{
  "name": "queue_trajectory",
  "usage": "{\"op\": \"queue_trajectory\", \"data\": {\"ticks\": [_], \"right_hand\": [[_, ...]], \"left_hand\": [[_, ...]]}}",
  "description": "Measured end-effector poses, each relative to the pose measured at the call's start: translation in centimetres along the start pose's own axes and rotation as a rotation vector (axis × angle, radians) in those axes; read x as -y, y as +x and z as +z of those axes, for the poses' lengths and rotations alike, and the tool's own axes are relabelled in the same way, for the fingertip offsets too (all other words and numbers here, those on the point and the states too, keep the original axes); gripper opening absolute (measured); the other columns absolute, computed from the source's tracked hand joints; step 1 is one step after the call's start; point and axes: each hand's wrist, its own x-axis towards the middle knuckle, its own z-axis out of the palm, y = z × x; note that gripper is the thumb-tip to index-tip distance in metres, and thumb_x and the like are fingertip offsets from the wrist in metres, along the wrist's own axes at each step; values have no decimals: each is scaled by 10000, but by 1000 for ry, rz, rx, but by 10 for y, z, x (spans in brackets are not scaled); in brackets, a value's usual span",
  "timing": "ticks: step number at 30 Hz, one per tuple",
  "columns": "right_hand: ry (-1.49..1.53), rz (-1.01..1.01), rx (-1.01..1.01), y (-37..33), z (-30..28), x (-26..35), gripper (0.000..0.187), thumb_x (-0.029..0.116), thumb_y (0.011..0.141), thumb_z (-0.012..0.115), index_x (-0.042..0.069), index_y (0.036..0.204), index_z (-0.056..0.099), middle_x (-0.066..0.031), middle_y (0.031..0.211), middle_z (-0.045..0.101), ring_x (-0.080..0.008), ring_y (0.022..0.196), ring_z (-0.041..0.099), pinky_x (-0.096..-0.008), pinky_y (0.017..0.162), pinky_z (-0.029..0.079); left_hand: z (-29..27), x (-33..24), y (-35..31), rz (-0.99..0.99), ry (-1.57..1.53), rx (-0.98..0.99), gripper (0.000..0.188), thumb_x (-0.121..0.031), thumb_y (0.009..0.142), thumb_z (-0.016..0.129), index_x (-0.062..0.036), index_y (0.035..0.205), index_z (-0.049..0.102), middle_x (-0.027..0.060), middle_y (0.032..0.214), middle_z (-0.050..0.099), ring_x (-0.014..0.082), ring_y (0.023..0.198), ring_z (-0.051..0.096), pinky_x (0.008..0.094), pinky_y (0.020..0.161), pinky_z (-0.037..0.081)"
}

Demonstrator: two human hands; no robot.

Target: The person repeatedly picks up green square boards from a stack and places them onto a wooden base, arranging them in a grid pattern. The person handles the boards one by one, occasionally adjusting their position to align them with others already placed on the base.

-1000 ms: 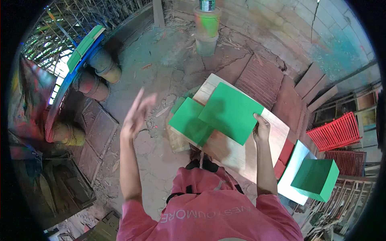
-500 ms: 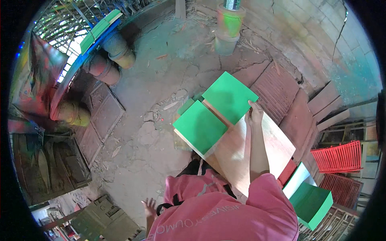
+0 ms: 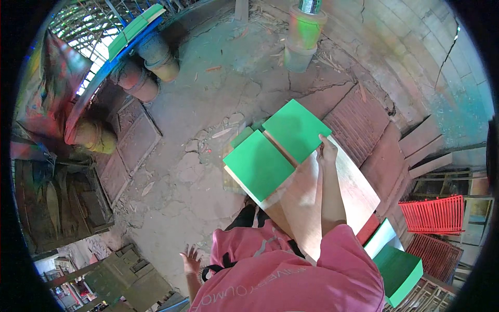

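Observation:
My right hand (image 3: 326, 149) pinches the near right corner of a flat green panel (image 3: 295, 127). That panel lies at the far end of a pale wooden board (image 3: 340, 192), which works as a tabletop in front of me. Beside it, to the left, a second green panel (image 3: 260, 165) rests with its pale edge showing, and a narrow gap separates the two. Part of a smaller green piece (image 3: 242, 137) shows behind the panels. My left hand (image 3: 191, 260) hangs low at my left side, fingers spread, holding nothing.
A green box-shaped piece (image 3: 397, 270) lies at the lower right, near red slatted racks (image 3: 432, 214). Stacked buckets (image 3: 301, 44) stand by the far wall. At the left, a curved bench (image 3: 99, 86) rests on pots. Cracked ground bears debris.
My right hand has drawn its green panel slightly nearer and to the left, and the gap between the panels looks narrower. My left hand has risen a little, still open.

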Motion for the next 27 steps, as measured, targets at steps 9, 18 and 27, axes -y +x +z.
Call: {"op": "queue_trajectory", "data": {"ticks": [9,18,27], "right_hand": [[1,47,-96,-9,12,5,132,49,748,729,-7,740,610,-22,662,539,-109,542,531,-257,493,513],[-75,106,-236,3,9,-1,203,59,723,735,51,644,548,-11,573,491,-106,429,445,-263,389,397],[183,174,-117,3,-7,-3,372,436,788,652,69,810,596,-32,631,499,-141,514,489,-307,473,438]], "left_hand": [[12,-14,4,22,2,93,802,-760,812,350,-262,1437,271,43,1437,370,278,1273,350,536,991,277],[5,12,6,0,70,155,707,-685,872,346,-260,1432,276,45,1426,395,279,1280,363,561,981,304],[-1,11,3,11,78,126,744,-716,857,326,-256,1438,265,38,1413,406,288,1284,357,568,988,292]]}}
